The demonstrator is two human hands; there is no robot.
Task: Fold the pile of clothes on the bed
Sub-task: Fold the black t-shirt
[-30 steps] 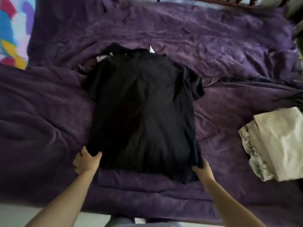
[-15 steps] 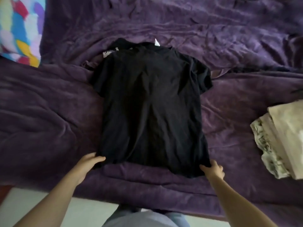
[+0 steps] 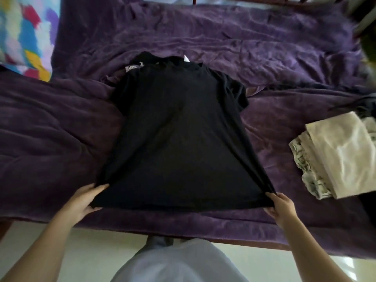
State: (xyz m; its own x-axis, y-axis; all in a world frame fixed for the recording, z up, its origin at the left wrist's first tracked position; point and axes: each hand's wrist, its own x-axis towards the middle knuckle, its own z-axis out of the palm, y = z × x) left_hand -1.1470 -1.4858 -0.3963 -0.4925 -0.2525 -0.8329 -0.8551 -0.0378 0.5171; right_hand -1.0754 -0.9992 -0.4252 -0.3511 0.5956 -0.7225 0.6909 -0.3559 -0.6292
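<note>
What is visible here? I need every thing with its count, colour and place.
black T-shirt: one, black, spread flat on the blanket, centre
blanket: one, purple, covering the bed
folded clothes: one stack, cream and patterned, on the blanket, right
patterned cloth: one, many colours, far left corner
second garment: one, dark with pale print, under the T-shirt's collar
trousers: one pair, light grey, bottom centre
left hand: one, grips the T-shirt's near left hem corner
right hand: one, grips its near right hem corner
</note>
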